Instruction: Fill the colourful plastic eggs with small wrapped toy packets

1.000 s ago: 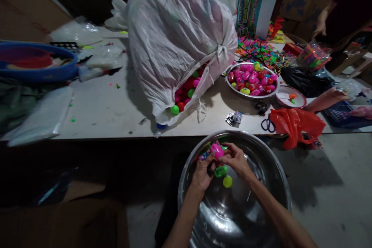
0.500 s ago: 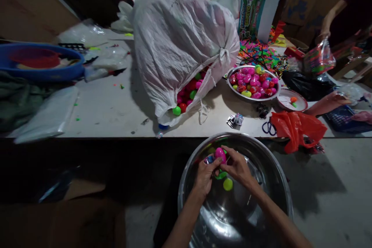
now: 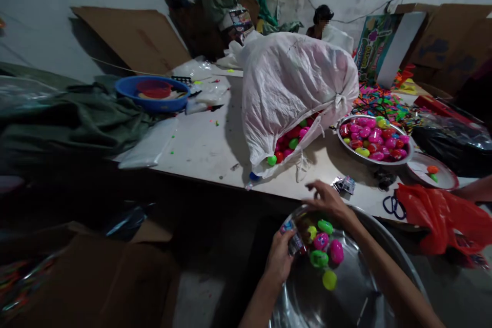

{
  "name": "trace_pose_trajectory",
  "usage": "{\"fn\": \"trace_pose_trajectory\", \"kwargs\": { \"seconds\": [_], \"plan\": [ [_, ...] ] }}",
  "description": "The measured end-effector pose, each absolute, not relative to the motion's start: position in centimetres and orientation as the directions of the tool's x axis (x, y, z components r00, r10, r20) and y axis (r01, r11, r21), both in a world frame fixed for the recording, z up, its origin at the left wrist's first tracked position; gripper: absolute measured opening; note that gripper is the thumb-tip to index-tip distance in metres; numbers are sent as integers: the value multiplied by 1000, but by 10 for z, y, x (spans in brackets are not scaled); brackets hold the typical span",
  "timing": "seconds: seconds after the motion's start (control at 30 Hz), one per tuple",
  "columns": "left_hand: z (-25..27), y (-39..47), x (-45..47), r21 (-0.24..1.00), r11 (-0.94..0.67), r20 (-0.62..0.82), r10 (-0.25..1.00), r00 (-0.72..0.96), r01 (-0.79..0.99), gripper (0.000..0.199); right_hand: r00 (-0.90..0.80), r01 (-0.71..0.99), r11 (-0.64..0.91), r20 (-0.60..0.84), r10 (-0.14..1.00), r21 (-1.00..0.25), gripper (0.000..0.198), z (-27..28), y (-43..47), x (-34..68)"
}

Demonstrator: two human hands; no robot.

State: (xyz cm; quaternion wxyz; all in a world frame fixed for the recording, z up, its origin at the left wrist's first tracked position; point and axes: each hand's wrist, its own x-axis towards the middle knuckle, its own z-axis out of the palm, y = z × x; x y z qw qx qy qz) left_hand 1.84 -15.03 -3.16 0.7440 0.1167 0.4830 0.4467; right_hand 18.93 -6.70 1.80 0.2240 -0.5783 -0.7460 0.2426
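Note:
My left hand (image 3: 279, 259) is closed around some small printed packets (image 3: 294, 240) at the left side of a large steel basin (image 3: 307, 300). Above the basin's far rim, my right hand (image 3: 326, 200) reaches out with its fingers apart and nothing in them. Several plastic eggs lie in the basin, among them a pink egg (image 3: 336, 251), a green egg (image 3: 319, 259) and a yellow-green piece (image 3: 329, 280). Beyond my right hand, a white woven sack (image 3: 295, 79) lies on the table, its mouth showing pink, red and green eggs (image 3: 294, 143).
Right of the sack stand a metal bowl (image 3: 386, 162) of wrapped eggs and a plate (image 3: 417, 166). Foil packets (image 3: 344, 184), scissors (image 3: 394, 207) and a red plastic bag (image 3: 442, 215) lie near the table edge. A blue tub (image 3: 154, 105) stands left. Another person (image 3: 321, 18) is behind the sack.
The pink egg has left my hands, and a pink egg now lies in the basin. My right hand has moved away from my left, toward the table. The view has swung left and up.

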Motion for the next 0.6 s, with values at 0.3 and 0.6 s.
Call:
{"fn": "trace_pose_trajectory", "kwargs": {
  "seconds": [0.3, 0.6],
  "plan": [
    [-23, -139, -4, 797, 398, -478, 876, -72, -454, 32, -47, 859, 59, 36, 998, -508, 35, 27, 80, 61],
    [-24, -136, 2, 764, 432, -503, 864, -22, -480, 25, -297, -67, -287, -255, 920, -956, 30, 21, -61, 160]
  ]
}}
